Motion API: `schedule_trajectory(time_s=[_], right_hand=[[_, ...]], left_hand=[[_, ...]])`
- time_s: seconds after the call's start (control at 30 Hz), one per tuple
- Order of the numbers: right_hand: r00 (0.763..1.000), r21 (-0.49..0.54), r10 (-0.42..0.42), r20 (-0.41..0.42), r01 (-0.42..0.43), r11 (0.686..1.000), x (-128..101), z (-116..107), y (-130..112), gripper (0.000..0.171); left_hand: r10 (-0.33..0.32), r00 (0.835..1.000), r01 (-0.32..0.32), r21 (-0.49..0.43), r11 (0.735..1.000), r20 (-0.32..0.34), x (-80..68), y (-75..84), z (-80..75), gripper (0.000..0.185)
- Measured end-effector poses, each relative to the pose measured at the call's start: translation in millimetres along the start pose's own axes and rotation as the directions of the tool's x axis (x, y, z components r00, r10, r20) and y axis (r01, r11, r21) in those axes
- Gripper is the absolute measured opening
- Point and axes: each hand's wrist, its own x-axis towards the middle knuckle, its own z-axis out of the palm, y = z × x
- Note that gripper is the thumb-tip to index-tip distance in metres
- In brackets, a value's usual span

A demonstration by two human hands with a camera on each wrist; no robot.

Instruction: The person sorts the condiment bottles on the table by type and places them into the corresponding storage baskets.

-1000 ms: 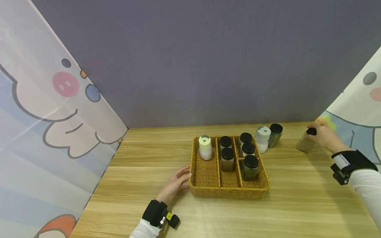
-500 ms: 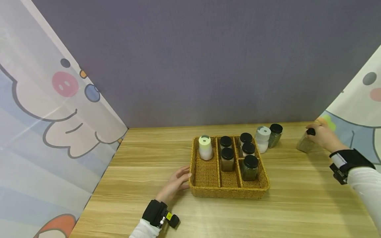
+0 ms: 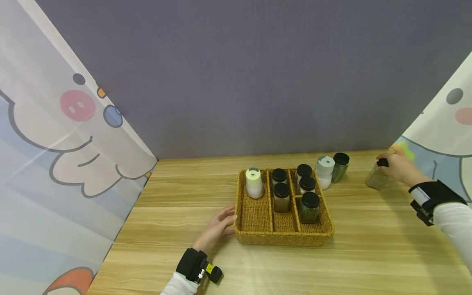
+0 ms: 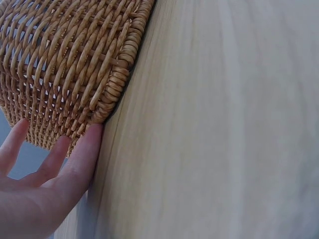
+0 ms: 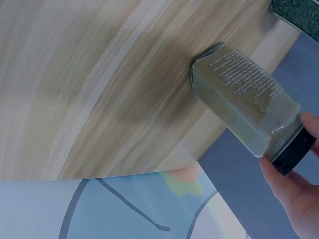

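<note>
At the back right of the wooden table, my right hand pinches a clear glass spice jar by its black lid. In the right wrist view this jar holds a tan-brown powder and bears printed text; thumb and fingertips grip around the lid. Its base looks to be at or close to the tabletop. My left hand rests its fingertips against the left side of a woven basket. From the left wrist, the fingers are extended and touch the wicker wall near its bottom edge.
Within the basket's compartments stand a pale-green-capped shaker and several black-lidded jars. Just behind its right corner are a white-capped shaker and a green-herb jar. A grey panel closes off the back; printed cloths flank the sides.
</note>
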Motion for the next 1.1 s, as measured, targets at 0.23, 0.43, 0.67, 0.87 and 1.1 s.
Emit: schedule_trajectory(time_s=[0.23,0.43,0.67,0.87,1.1], right_hand=[[1.000,-0.009,-0.007,0.028,0.007,1.000,2,-3,-4,0.033],[1.000,-0.005,-0.016,0.010,0.016,1.000,3,-8,-11,0.034],[0.999,-0.004,0.006,0.052,-0.006,1.000,1,-16,-20,0.038],[1.000,-0.012,-0.025,0.008,0.025,1.000,0,-22,-27,0.035],[0.997,-0.019,-0.069,-0.042,0.068,0.998,-1,-28,-36,0.033]], left_hand=[[0.006,1.000,-0.006,-0.021,1.000,0.015,0.1,1.0,-0.7,0.058],[0.007,1.000,-0.007,-0.022,1.000,0.025,2.2,-0.7,-2.0,0.057],[0.008,1.000,-0.007,-0.028,1.000,0.010,-0.4,-0.3,-0.2,0.059],[0.014,1.000,-0.014,-0.025,1.000,0.008,-0.4,-1.1,0.1,0.061],[0.014,1.000,-0.014,-0.023,1.000,0.009,0.1,-1.6,-0.2,0.061]])
